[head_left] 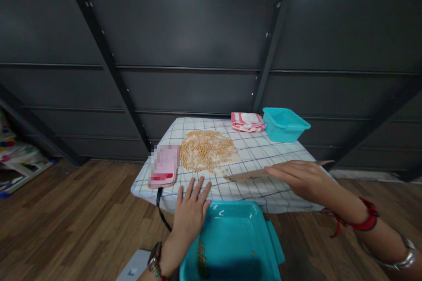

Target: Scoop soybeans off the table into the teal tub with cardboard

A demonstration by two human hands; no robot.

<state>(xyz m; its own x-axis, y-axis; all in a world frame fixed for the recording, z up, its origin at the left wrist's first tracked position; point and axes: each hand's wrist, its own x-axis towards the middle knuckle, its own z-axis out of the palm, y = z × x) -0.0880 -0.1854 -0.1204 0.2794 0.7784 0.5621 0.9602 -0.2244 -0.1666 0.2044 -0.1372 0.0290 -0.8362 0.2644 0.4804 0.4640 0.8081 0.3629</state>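
Observation:
My left hand (190,210) lies flat with fingers stretched out at the near edge of the checked tablecloth (263,153), touching the rim of a large teal tub (234,241) held below the table edge. A few yellow beans lie inside the tub. My right hand (298,175) holds a flat brown cardboard strip (245,176) on the cloth, fingers laid along it. A wide pile of yellow beans (206,150) is spread on the cloth just beyond the strip.
A pink phone (164,166) with a black strap lies at the table's left edge. A folded pink-and-white cloth (247,121) and a small teal tub (284,124) sit at the far side. Dark metal shelving stands behind; wooden floor surrounds the table.

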